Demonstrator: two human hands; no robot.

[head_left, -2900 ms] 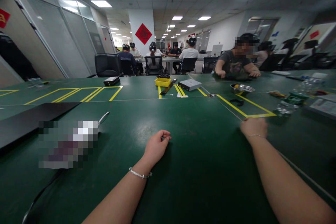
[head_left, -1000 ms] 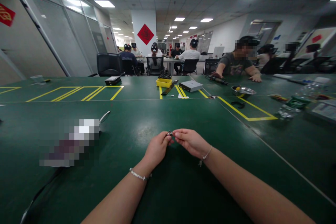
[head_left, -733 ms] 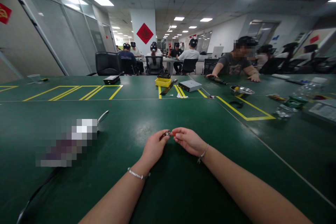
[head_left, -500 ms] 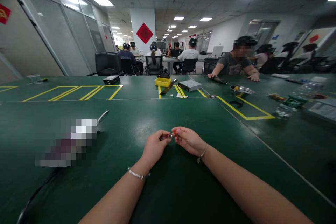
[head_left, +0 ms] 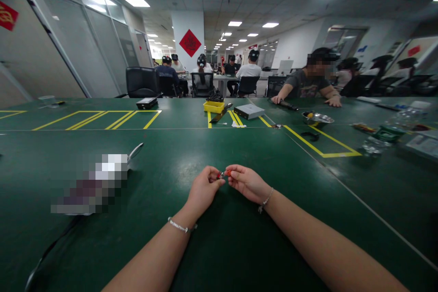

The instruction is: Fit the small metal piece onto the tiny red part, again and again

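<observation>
Over the green table, my left hand (head_left: 204, 188) pinches a small red and silver piece (head_left: 220, 175) between thumb and fingers. Its kind is too small to make out. Close beside it on the right, my right hand (head_left: 249, 183) pinches a small orange-red piece (head_left: 228, 173), partly covered by the fingertips. The two pieces are end to end; whether they touch I cannot tell. Both hands are closed, fingertips almost meeting. To the left of my left hand lies a blurred-out flat item (head_left: 92, 187) with a black strap.
On the green table (head_left: 157, 246) stand a yellow bin (head_left: 214, 107) with black items, a grey box (head_left: 249, 111), a metal bowl (head_left: 317, 118) and a plastic bottle (head_left: 383, 139). Across it, a person (head_left: 310, 82) touches a dark tool (head_left: 286, 104). Yellow tape marks the far side.
My right hand has come in from the right to meet my left hand. Small pieces now show between the fingertips, the orange-red one in my right hand. The person opposite has a dark tool under one hand.
</observation>
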